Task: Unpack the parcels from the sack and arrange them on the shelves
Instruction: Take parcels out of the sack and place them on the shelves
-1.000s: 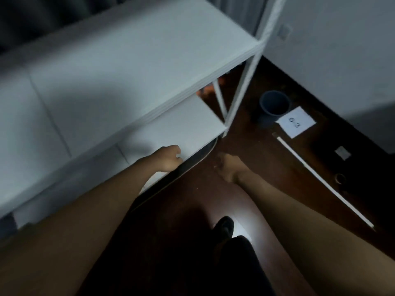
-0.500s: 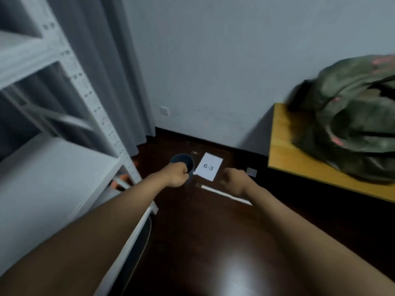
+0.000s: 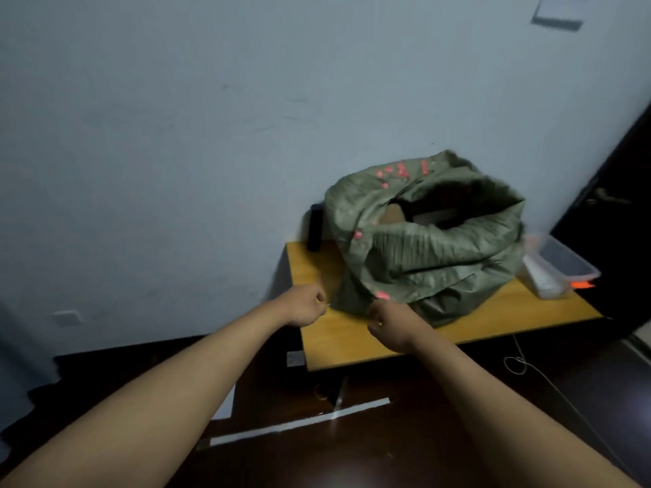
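Bottle [image 3: 314, 227] – clear tub [image 3: 560, 264] – flanking sack [image 3: 429, 248]

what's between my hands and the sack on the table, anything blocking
Nothing visible blocks it. The left hand and right hand hang over the near edge of the wooden table, just short of the green sack. Its open mouth faces up.

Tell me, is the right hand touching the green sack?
Cannot tell. In the head view the right hand overlaps the lower edge of the green sack, but blur hides any contact or gap.
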